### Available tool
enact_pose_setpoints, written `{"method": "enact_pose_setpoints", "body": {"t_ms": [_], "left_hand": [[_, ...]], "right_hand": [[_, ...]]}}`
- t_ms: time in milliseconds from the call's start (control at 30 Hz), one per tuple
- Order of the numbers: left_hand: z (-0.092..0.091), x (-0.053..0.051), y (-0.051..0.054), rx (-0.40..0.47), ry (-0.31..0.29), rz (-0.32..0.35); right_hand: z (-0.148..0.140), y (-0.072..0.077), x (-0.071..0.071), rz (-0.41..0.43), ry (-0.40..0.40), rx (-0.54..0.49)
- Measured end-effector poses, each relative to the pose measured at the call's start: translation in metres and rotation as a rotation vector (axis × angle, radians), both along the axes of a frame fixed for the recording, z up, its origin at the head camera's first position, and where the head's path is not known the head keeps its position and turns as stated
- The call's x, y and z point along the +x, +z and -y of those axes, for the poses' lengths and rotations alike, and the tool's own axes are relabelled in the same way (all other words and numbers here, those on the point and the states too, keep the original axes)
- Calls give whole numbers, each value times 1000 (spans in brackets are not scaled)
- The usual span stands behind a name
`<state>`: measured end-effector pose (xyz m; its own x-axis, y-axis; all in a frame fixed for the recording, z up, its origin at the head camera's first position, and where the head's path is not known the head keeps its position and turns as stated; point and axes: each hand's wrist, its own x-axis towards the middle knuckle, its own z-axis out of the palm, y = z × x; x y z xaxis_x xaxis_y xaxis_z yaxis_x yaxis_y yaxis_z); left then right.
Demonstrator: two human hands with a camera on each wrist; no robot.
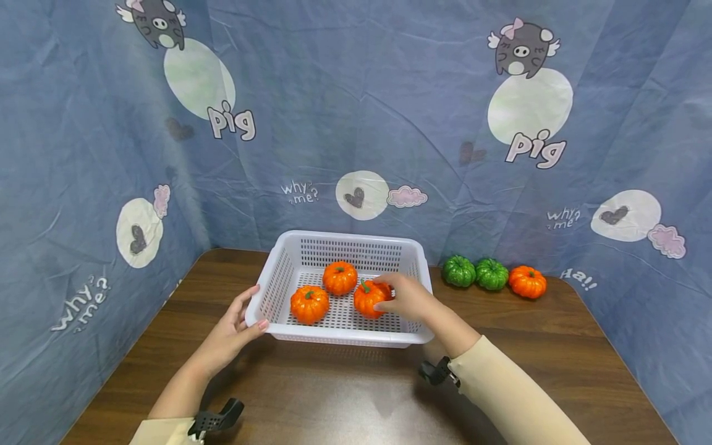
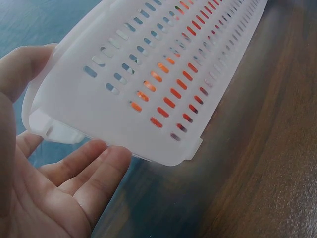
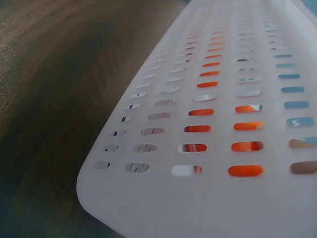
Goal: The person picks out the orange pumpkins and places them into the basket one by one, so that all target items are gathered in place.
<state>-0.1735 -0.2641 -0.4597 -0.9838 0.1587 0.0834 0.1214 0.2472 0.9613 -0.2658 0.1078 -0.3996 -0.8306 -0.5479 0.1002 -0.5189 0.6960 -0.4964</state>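
A white slotted plastic basket stands on the table with orange toy pumpkins inside. One pumpkin lies at the left and another near the middle. My left hand grips the basket's front left corner; in the left wrist view its fingers curl near the rim. Inside the basket, my right hand holds a third orange pumpkin between thumb and fingers, its green stem upward. The hand hides that pumpkin's right side. In the right wrist view the basket wall covers nearly everything, with orange showing through its slots.
Right of the basket, two green pumpkins and an orange pumpkin sit in a row at the table's back edge. A blue printed cloth hangs behind and along both sides of the brown wooden table.
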Motion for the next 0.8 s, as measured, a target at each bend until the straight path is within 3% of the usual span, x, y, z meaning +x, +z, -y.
{"method": "enact_pose_setpoints", "body": {"t_ms": [267,800], "left_hand": [[0,2,1,30,-17,-16],[0,0,-1,10,-11,-7]], "right_hand": [[6,-5,-9,86,-10,26],[10,-13,-12,80,-23,75]]}}
